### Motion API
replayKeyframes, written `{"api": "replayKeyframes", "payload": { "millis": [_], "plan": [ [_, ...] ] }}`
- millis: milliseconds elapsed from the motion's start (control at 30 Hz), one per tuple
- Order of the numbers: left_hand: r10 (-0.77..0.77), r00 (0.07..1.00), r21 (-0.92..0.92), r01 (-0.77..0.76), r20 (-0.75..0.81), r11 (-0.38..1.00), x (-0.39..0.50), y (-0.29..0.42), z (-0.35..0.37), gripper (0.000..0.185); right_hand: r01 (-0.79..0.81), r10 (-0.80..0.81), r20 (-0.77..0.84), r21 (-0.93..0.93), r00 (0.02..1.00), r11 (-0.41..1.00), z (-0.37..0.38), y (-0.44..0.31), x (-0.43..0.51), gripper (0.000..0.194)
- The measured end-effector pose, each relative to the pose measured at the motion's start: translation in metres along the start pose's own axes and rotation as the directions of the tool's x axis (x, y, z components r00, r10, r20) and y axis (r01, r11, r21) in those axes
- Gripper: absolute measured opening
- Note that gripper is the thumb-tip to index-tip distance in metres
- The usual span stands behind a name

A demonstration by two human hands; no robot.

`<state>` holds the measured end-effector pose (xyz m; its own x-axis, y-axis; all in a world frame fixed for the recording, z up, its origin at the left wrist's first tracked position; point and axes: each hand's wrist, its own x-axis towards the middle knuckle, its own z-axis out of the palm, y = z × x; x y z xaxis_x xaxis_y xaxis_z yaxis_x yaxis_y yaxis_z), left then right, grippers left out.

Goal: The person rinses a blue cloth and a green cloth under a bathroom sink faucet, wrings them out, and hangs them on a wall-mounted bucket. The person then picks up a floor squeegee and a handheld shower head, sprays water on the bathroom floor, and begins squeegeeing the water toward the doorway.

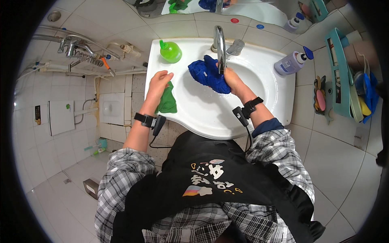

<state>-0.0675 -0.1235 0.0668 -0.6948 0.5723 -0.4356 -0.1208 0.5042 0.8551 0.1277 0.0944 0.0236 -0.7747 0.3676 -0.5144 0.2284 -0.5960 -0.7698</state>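
My right hand [233,79] grips a bunched, fuzzy dark-blue cloth [208,74] beneath the curved chrome faucet [219,45]. The spout hides part of that hand. Below the cloth is the white washbasin [209,117], with water drops in its bowl. My left hand [158,85] is over the basin's left rim, fingers curled, right at a green cloth [167,101]. That cloth lies on the rim; whether my fingers pinch its upper end is unclear. Just beyond my left hand stands a green pump bottle [171,52].
A lavender pump bottle [288,63] stands on the basin's right rim, near the faucet lever [236,47]. Teal wall racks [340,76] hang at right. On the left are shower pipes [73,48] and a squat toilet [111,108]. A mirror [258,12] spans the back wall.
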Motion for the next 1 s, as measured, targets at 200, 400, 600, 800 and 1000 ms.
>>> {"api": "replayKeyframes", "payload": {
  "millis": [200, 400, 600, 800, 1000],
  "plan": [
    [0.026, 0.993, -0.206, -0.001, 0.118, 0.979, -0.013, -0.023, 0.023, 0.068, -0.049, -0.004, 0.206, 0.251, 0.978, 0.967, 0.003, -0.001, -0.025, 0.061],
    [0.084, 0.836, -0.753, 0.440, 0.542, 0.489, 0.002, -0.018, 0.100, 0.070, -0.436, 0.157, 0.486, 0.538, 0.860, 0.722, 0.017, 0.014, -0.036, 0.070],
    [0.207, 0.832, -0.699, 0.267, 0.515, 0.664, 0.018, 0.021, 0.113, 0.049, -0.277, 0.009, 0.388, 0.642, 0.921, 0.715, 0.015, 0.013, -0.060, 0.060],
    [0.125, 0.823, -0.544, 0.244, 0.554, 0.802, 0.028, 0.043, 0.135, 0.017, -0.166, 0.148, 0.221, 0.068, 0.964, 0.984, 0.012, -0.009, -0.066, 0.044],
    [0.132, 0.908, -0.290, -0.012, 0.398, 0.957, 0.046, 0.041, 0.160, 0.008, -0.008, -0.112, -0.198, -0.523, 0.974, 0.853, 0.029, 0.010, -0.038, 0.036]
  ]
}}
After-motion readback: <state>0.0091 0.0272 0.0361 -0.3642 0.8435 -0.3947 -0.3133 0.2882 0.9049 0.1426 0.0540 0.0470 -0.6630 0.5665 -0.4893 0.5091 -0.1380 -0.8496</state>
